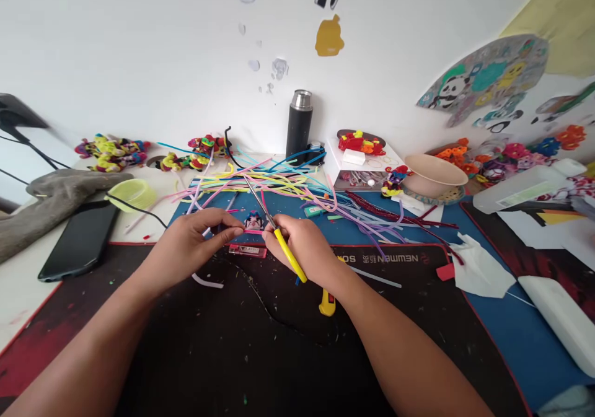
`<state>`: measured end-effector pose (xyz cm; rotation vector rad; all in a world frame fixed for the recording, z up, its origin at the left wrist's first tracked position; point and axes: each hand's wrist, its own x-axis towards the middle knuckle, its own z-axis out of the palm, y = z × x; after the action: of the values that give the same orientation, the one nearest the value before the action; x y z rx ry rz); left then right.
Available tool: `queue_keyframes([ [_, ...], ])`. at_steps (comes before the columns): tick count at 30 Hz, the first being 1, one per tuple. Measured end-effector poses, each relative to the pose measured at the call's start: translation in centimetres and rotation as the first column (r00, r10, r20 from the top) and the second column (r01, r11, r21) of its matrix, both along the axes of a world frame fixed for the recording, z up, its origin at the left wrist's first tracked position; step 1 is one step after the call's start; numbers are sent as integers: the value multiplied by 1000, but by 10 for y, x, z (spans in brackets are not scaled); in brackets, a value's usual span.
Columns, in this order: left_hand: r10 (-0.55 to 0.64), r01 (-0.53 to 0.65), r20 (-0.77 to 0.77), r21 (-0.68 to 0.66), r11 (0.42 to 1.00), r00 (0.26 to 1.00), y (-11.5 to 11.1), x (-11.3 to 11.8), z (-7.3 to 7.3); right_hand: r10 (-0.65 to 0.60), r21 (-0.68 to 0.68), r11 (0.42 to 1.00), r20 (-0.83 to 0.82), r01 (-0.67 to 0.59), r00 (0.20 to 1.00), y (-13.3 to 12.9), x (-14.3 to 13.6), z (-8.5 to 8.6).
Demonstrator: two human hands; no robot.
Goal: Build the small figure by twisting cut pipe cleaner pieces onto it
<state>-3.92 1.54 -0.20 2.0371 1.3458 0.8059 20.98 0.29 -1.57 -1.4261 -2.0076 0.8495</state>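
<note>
Between my two hands a short pink pipe cleaner (253, 232) is stretched sideways. My left hand (198, 237) pinches its left end between thumb and fingertips. Its right end meets the thumb and fingers of my right hand (300, 243), which is also closed around yellow-handled scissors (290, 256). Their long metal blades point up and away to the left; whether the blades are parted is hard to tell. Just behind the pink piece sits a small dark blue, white and pink pipe-cleaner figure (254, 220), partly hidden.
Many loose pipe cleaners (279, 184) lie across the blue mat behind my hands. A yellow cutter (327, 303) rests near my right forearm on the black mat (223, 361). Further off are a black thermos (299, 122), a beige bowl (434, 172) and a phone (81, 237).
</note>
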Motion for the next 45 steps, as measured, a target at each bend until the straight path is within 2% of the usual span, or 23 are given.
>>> queue_keyframes([
  [5, -66, 80, -109, 131, 988, 992, 1, 0, -6, -17, 12, 1000, -2, 17, 1000, 1, 0, -1],
  [11, -64, 107, -166, 263, 959, 984, 0, 1, -5, 1, 48, 999, -5, 0, 1000, -3, -1, 0],
  [18, -94, 155, -207, 303, 940, 974, -3, 4, -2, -21, 12, 1000, -7, 21, 1000, -6, -1, -2],
  [26, -63, 117, -199, 273, 955, 978, -7, 11, 3, -24, 15, 1000, -91, 25, 996, -10, -6, -9],
  [31, 118, -52, -168, 353, 934, 979, -14, 27, -2, -1, -12, 1000, -128, -1, 992, -17, -13, -6],
  [33, 147, -98, -137, 315, 944, 980, -15, 31, -6, 6, -35, 999, -151, -11, 988, -18, -14, -5],
  [36, 98, -94, -60, 71, 993, 993, -11, 26, -9, -12, -50, 999, -171, 3, 985, -17, -13, -5],
  [39, 98, -95, 27, -113, 989, 995, -5, 16, -3, -35, -37, 999, -168, 29, 985, -14, -11, -5],
  [45, 126, -105, 99, -192, 976, 987, -5, 11, 10, -41, 3, 999, -85, 41, 996, -14, -9, -2],
])
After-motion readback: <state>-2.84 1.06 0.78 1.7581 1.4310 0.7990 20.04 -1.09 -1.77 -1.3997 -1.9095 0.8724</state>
